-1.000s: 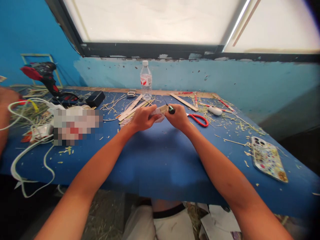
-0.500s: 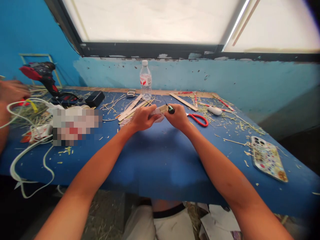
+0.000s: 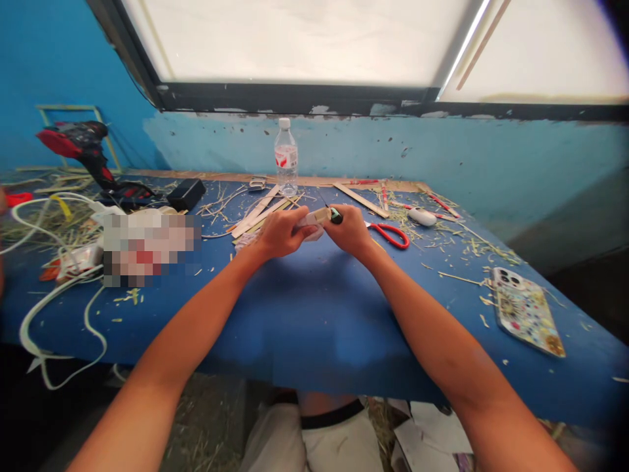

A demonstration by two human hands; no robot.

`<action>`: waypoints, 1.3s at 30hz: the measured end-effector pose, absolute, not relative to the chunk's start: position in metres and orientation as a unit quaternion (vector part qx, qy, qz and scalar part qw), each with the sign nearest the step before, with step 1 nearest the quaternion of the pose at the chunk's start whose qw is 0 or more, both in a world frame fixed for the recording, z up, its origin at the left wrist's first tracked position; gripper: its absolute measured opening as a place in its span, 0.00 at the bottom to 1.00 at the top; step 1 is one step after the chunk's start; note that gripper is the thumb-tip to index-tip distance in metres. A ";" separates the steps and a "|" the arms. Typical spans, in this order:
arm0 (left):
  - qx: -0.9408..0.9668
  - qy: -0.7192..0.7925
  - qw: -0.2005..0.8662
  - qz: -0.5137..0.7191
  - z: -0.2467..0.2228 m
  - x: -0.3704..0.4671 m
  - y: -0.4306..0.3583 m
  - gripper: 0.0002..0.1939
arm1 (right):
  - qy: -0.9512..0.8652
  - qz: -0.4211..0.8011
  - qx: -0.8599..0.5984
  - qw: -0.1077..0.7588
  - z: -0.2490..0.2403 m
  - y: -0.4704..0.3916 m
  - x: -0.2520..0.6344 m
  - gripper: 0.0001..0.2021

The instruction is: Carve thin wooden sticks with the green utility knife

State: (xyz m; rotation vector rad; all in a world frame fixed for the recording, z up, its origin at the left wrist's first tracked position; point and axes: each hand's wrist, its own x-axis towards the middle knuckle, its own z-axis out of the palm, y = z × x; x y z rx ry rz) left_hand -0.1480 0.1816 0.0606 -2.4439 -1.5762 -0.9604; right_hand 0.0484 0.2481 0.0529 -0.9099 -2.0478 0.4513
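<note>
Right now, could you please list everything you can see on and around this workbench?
pale strip: one, tan, held between both hands
knife: one, dark handle, in right hand
scissors: one, red handles, right of the hands
water bottle: one, clear, upright at back
phone: one, patterned case, right edge
power drill: one, red and black, back left
black box: one, beside the drill
white cord: looped, left side
table: one, blue, strewn with shavings
left hand: gripping the strip
right hand: gripping the knife

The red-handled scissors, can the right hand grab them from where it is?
Probably yes. The red-handled scissors lie just beside the right hand on bare blue table, but that hand already grips a small green-tipped tool.
</note>
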 end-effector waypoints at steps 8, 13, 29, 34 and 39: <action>-0.796 -0.517 0.040 -0.312 0.060 -0.148 0.182 0.17 | -0.815 0.178 -0.371 0.408 0.054 0.247 0.048 0.10; -0.797 -0.514 0.042 -0.316 0.060 -0.149 0.182 0.16 | -0.816 0.181 -0.363 0.413 0.053 0.248 0.049 0.10; -0.802 -0.513 0.041 -0.303 0.060 -0.147 0.180 0.16 | -0.821 0.174 -0.373 0.395 0.053 0.247 0.049 0.11; -0.811 -0.499 0.034 -0.303 0.061 -0.146 0.179 0.16 | -0.836 0.133 -0.389 0.362 0.052 0.248 0.051 0.10; -0.813 -0.492 0.014 -0.311 0.065 -0.145 0.177 0.17 | -0.833 0.085 -0.404 0.369 0.060 0.248 0.056 0.12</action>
